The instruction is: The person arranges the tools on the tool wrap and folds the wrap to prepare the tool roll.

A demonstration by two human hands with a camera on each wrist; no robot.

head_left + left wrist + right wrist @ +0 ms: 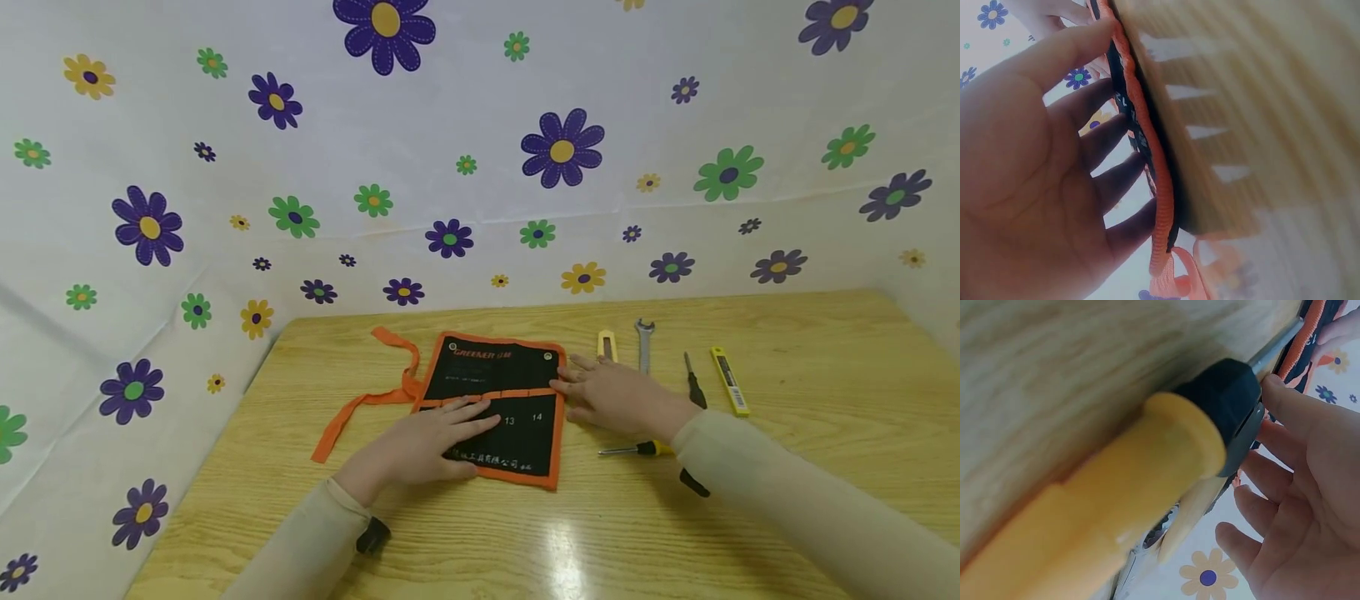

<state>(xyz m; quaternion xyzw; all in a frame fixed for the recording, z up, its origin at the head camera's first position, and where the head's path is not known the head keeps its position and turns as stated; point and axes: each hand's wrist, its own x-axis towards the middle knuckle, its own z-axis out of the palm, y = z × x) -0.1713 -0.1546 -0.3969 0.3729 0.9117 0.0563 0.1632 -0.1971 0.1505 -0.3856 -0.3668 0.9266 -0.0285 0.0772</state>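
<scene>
A black cloth tool pouch (480, 362) with orange trim lies spread on the table, printed with white numbers on its lower pockets. Across its left part rests my left hand (420, 446), palm down with fingers extended. In the left wrist view those fingers meet the orange-edged pouch (1163, 219). My right hand (618, 398) lies at the pouch's right edge, its fingertips on the trim. Beside that hand is a screwdriver (648, 449) with a yellow and black handle, which looms large in the right wrist view. Orange ties (352, 408) trail off the pouch's left side.
Behind my right hand stand out a yellow-handled tool (607, 343) and an open-end wrench (645, 337), both partly hidden. Farther right lie a dark-handled screwdriver (696, 390) and a slim yellow case (730, 382) with a label. A flowered cloth (480, 125) hangs behind the wooden table (825, 375).
</scene>
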